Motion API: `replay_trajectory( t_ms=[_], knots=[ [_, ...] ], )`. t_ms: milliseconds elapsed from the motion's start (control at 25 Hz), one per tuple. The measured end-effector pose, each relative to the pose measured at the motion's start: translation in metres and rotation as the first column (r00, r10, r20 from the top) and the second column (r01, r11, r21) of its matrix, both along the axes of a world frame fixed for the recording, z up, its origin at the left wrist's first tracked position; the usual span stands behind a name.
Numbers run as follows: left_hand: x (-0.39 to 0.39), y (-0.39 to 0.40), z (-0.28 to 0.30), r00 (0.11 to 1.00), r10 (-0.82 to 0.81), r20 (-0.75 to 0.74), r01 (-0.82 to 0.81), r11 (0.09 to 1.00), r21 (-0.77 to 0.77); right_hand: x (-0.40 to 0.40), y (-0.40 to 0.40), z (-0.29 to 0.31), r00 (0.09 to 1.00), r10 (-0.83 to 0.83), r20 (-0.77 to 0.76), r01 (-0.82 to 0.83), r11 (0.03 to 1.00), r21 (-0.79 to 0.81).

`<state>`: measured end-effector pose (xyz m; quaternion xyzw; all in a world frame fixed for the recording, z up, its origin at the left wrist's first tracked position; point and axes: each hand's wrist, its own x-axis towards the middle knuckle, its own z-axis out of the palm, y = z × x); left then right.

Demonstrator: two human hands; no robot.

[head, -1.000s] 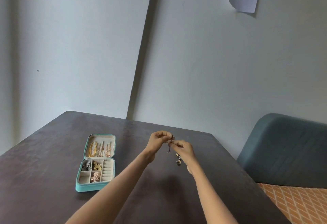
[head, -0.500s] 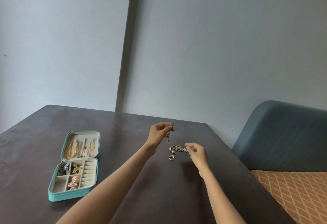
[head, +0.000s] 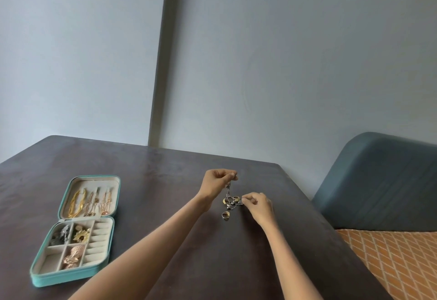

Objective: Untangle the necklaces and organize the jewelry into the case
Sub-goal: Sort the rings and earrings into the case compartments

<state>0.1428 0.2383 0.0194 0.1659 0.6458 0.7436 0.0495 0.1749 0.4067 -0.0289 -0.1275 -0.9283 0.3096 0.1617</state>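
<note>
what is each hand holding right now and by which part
The left hand pinches the top end of a thin silver chain hanging over the ring pile. The right hand pinches its lower end at the pile.

A home room: a dark table [head: 142, 181] against plain walls [head: 283, 74], beside a cushioned bench [head: 383, 181].

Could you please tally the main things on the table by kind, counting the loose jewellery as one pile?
Jewelry case, open: 1
Pile of loose rings and chain: 1
Single ring lying apart from the pile: 1
Hands at work: 2, left hand and right hand
Total: 5
</note>
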Motion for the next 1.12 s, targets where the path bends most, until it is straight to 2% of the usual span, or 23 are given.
replay_trajectory(
  t_ms=[160,360,520,640,840,1120],
  knots=[
    [-0.001,0.000,-0.001,1.000,-0.006,-0.004,0.006,1.000,-0.021,-0.001,-0.005,0.000,1.000,-0.024,-0.013,0.024,0.998,0.049],
    [-0.002,-0.011,0.004,1.000,0.018,-0.004,-0.018,1.000,0.003,0.008,-0.010,0.019,0.972,0.061,-0.229,-0.104,0.979,-0.177],
    [0.002,-0.021,0.015,1.000,0.027,-0.016,-0.027,1.000,0.013,0.018,-0.019,0.052,0.947,0.043,-0.318,-0.147,0.939,-0.310],
    [0.010,-0.028,0.029,0.999,0.013,-0.045,-0.011,0.999,0.033,0.025,-0.029,0.077,0.947,0.067,-0.315,-0.202,0.886,-0.418],
    [0.021,-0.039,0.043,0.994,-0.024,-0.106,0.027,0.999,0.026,0.031,-0.057,0.111,0.937,0.201,-0.285,-0.331,0.774,-0.540],
    [0.031,-0.062,0.056,0.981,-0.054,-0.189,0.060,0.998,0.029,0.038,-0.088,0.135,0.931,0.288,-0.224,-0.361,0.645,-0.673]
  ],
)
